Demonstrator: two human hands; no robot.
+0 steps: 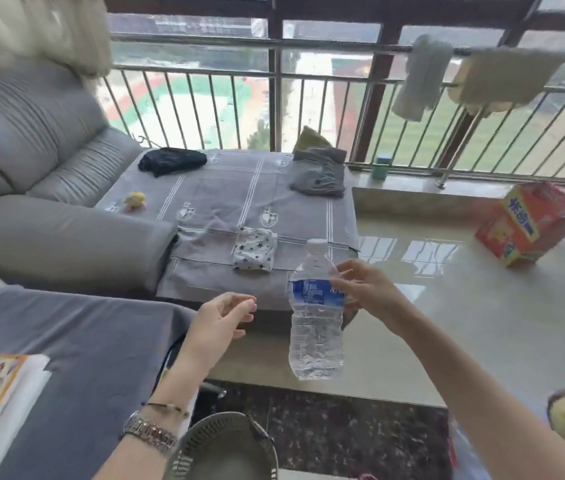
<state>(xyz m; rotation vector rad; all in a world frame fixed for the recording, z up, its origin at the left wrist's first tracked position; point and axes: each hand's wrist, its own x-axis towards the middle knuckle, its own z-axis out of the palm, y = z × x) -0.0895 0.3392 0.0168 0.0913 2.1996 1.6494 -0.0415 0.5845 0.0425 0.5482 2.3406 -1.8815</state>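
Observation:
My right hand [367,289] holds a clear plastic water bottle [315,337] by its blue label, upright in the air over the floor. The bottle has a white cap and looks nearly empty. To the left of the bottle, a short gap away, my left hand [222,317] hovers with loosely curled fingers and holds nothing. A watch and a thin bracelet sit on the left wrist.
A grey sofa [31,174] and a cloth-covered ottoman [232,202] carry folded clothes, a star-patterned cloth [255,249] and a small yellow toy [134,199]. An orange carton [530,223] stands on the glossy floor. A grey bin [222,448] sits below. A railing [343,77] holds hanging cloths.

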